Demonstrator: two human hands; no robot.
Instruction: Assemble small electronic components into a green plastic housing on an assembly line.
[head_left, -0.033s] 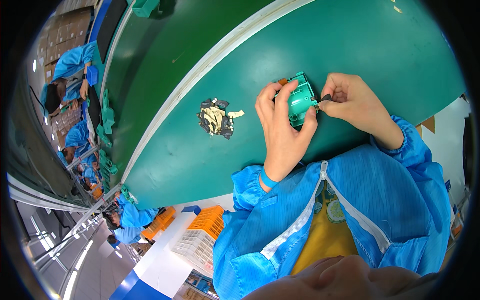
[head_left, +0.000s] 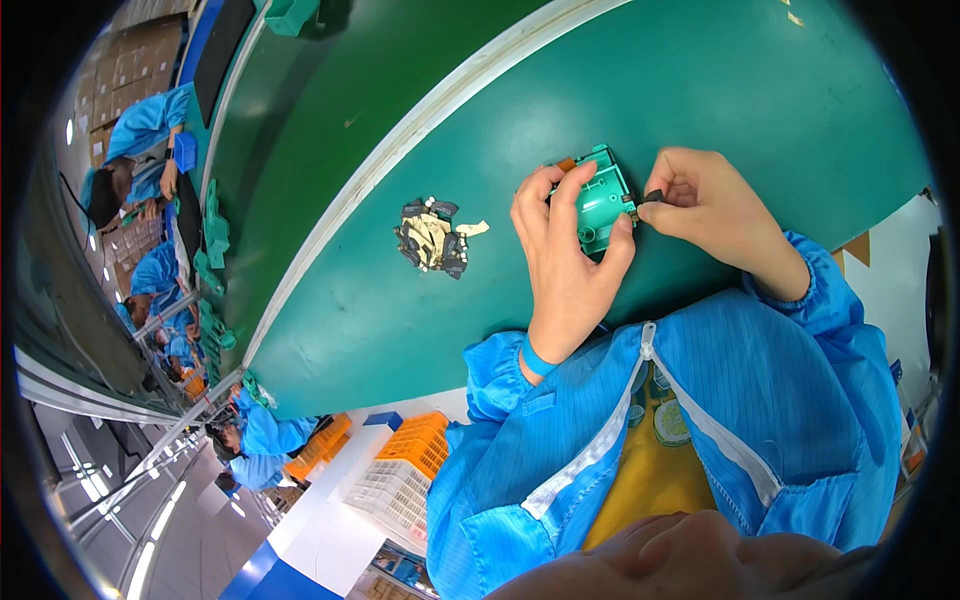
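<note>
A green plastic housing (head_left: 604, 205) with round bosses and an open-looking inner side lies on the green work surface in front of me. My left hand (head_left: 562, 235) grips it from the left, fingers over its far edge and thumb at its near right corner. At the right edge of the housing, my right hand (head_left: 700, 205) pinches a small black part (head_left: 653, 196) between thumb and forefinger. The part is close to the housing's corner; whether they touch cannot be made out. To the left sits a small pile of black and cream pieces (head_left: 432, 238).
A pale rail (head_left: 420, 115) divides my green table (head_left: 350, 340) from a darker green belt (head_left: 300, 120). Beyond it, co-workers in blue (head_left: 150, 125) sit by green parts (head_left: 215, 230). Orange and white crates (head_left: 400, 480) stand at lower left.
</note>
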